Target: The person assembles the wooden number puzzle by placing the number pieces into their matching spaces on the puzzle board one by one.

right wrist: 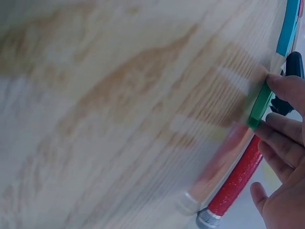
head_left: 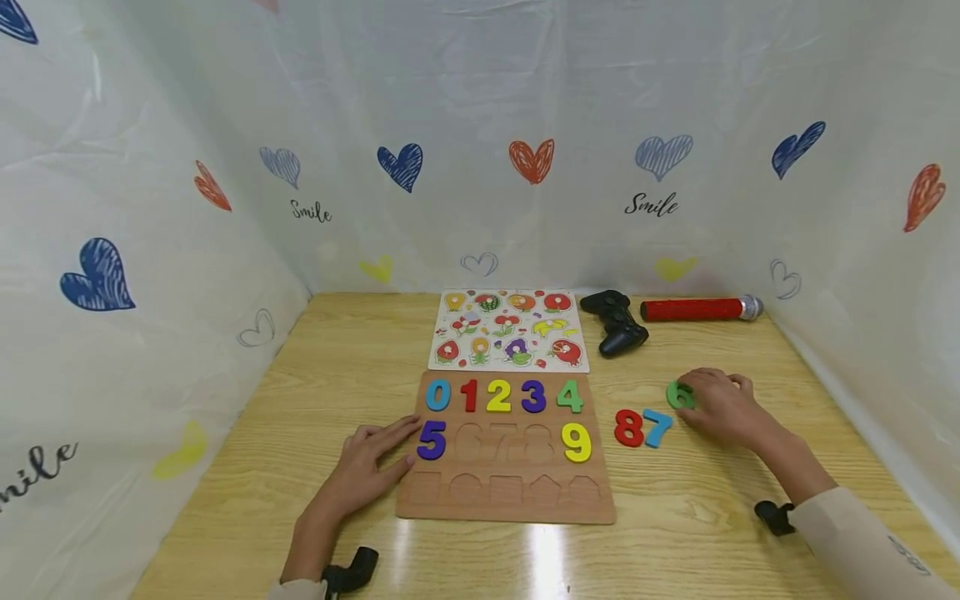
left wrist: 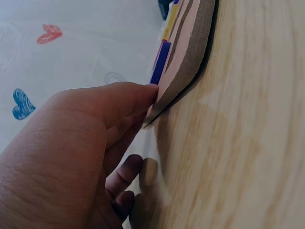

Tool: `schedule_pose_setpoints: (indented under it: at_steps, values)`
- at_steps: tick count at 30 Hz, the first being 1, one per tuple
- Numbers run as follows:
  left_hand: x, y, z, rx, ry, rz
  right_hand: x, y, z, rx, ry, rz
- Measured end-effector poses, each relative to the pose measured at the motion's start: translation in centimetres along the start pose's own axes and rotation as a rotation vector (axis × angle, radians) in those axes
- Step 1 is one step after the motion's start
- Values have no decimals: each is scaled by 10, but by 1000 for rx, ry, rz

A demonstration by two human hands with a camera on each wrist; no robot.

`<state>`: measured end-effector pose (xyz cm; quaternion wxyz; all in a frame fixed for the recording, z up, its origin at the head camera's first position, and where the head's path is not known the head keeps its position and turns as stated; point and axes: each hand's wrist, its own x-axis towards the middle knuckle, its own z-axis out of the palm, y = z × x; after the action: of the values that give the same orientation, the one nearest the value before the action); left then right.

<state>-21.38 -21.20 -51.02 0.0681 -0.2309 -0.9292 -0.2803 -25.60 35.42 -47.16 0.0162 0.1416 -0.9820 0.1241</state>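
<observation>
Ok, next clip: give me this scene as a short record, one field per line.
left hand: touches left edge of number board
right hand: pinches green 6
on board: blue 0, red 1, yellow 2, purple 3, green 4, purple 5, yellow 9
vacant number slots: three, for 6, 7, 8
loose on table: red 8, blue 7
farther back: fruit board, black controller, red microphone

Left hand (head_left: 366, 468) with loosely extended fingers (head_left: 394, 432), right hand (head_left: 722, 407) in a thumb-and-finger pinch
</observation>
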Motion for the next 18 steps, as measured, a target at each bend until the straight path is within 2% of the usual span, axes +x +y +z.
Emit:
schedule_pose_setpoints:
  at_steps: [8,18]
  values:
    - [1,1,-1,-2,-9,-3,-2,-2,2,-53,34,8]
    - [-1,2,-2,-12,-10,-20,-7,-14,-4,-42,48,-30]
